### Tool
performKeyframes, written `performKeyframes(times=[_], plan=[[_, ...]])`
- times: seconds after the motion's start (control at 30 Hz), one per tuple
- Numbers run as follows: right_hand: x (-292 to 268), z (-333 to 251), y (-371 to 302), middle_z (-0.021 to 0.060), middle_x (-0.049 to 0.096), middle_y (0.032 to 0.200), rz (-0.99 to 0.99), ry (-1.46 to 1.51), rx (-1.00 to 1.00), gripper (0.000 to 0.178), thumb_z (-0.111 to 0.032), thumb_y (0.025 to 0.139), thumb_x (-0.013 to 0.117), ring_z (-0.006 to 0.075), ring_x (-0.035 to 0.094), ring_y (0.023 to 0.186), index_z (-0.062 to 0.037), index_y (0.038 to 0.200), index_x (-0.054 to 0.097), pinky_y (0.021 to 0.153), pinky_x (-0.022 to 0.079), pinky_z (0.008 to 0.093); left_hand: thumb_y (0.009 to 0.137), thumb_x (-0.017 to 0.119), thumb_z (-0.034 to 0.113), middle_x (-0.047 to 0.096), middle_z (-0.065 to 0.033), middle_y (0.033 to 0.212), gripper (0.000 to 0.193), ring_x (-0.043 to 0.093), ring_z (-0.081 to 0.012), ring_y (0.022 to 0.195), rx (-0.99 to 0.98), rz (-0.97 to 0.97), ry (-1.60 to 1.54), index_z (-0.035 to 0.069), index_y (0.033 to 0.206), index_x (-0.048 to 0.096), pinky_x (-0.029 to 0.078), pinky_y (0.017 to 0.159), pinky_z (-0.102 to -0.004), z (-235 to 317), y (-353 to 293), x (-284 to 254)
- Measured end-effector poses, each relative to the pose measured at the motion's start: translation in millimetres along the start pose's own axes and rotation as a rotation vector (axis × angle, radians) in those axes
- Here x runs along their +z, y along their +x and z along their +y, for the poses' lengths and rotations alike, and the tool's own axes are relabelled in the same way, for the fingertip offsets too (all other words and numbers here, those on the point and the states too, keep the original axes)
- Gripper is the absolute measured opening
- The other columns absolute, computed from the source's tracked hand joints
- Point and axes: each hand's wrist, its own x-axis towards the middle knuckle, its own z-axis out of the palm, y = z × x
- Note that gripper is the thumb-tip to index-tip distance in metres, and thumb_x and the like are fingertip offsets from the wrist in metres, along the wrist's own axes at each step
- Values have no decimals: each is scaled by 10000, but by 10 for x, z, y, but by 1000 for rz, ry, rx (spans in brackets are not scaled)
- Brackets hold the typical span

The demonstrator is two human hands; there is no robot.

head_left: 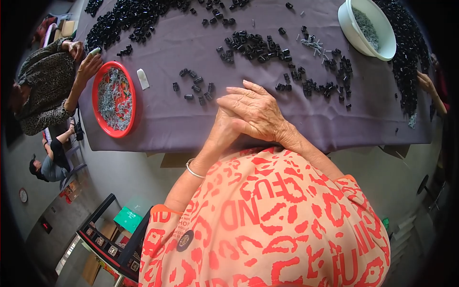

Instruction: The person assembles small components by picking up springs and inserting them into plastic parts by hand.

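At the front edge of the table my two hands rest one over the other. My right hand (260, 114) lies on top, its fingers fairly straight and slanting to the left, with no object in view in it. Beneath it is my left hand (225, 125), with a bracelet on the wrist; its fingers are hidden under the right hand. Just beyond them are several loose black plastic pieces (196, 88), small and cylindrical. A larger cluster of black pieces (258, 48) lies farther off, and a curved row of them (330, 87) runs to the right.
A red basin (135, 103) of small clear-grey pieces stands at left, beside a white piece (143, 79). A white basin (345, 27) stands far right. Large black heaps (124, 24) lie at the back left and right edge (406, 62). Other people's hands (89, 67) are at both sides.
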Motion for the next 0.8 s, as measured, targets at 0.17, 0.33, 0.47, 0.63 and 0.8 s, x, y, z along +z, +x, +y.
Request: performKeyframes(times=[0.17,0.33,0.47,0.63,0.8], plan=[[5,5,2,84,631,1163,-14,4,11,564,-537,908,390,244,532,1184,-103,1213,580,1087,291,459,796,623,65,630,-120,949,202,605,-198,893,30,3,-15,-36,965,580,488,740,-315,-11,25,13],[-48,-38,7,81,580,1248,-18,-66,-2,566,-531,903,405,256,476,1244,-112,1255,549,1104,250,471,821,615,92,611,-123,1030,250,593,-200,951,-32,-89,-180,-28,1033,562,485,788,-323,-157,45,-1],[-30,-154,44,74,563,1272,-39,-155,-73,570,-538,894,418,260,467,1252,-121,1257,552,1105,250,479,867,581,142,479,-161,1218,422,497,-256,1136,61,6,-13,-1,1235,432,437,925,-345,-324,-106,8],[9,-111,39,69,580,1254,-58,-135,-8,593,-571,884,407,256,495,1225,-136,1260,556,1103,252,491,872,567,153,477,-182,1181,402,494,-287,1123,-104,-49,44,-15,1213,438,435,913,-362,-266,-56,-16],[10,-103,58,71,597,1231,-57,-125,-1,647,-623,885,347,247,507,1214,-141,1264,554,1105,245,497,865,572,143,474,-185,1186,403,489,-282,1129,-54,-57,73,-19,1209,439,421,930,-369,-425,4,-27]])
